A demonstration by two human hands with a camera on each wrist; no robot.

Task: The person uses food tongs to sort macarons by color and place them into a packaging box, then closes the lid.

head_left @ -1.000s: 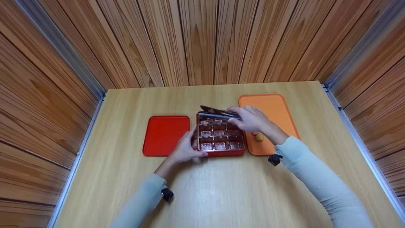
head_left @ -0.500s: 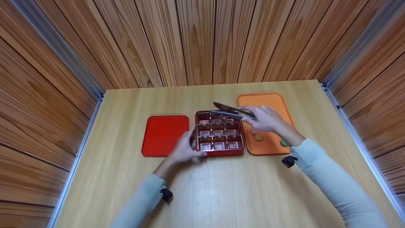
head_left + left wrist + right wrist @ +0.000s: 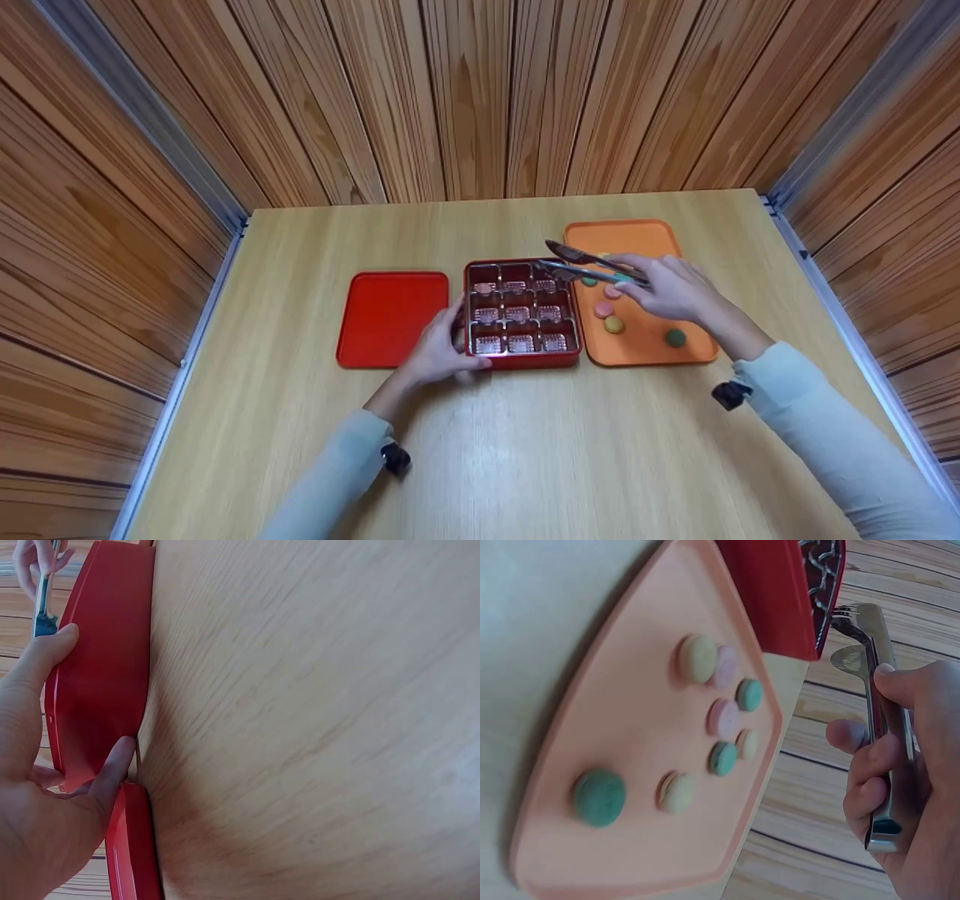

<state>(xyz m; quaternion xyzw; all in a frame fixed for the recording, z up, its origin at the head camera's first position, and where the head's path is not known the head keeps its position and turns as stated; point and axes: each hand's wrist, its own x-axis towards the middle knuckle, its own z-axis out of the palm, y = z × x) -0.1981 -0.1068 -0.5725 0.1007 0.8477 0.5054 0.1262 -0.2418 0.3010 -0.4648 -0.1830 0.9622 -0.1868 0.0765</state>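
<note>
The right hand (image 3: 675, 289) grasps metal tongs (image 3: 589, 264), their tips at about ten o'clock from the hand, hovering over the inner edge of the orange tray (image 3: 645, 345) where it meets the red compartment box (image 3: 523, 358). Small round macarons (image 3: 723, 717) (green, pink, cream) lie scattered on that tray. The left hand (image 3: 437, 352) holds the box's left wall at nine o'clock, thumb along the front edge, fingers curled on it. The red lid (image 3: 390, 319) lies flat just beside the box on the wooden table (image 3: 525, 450).
</note>
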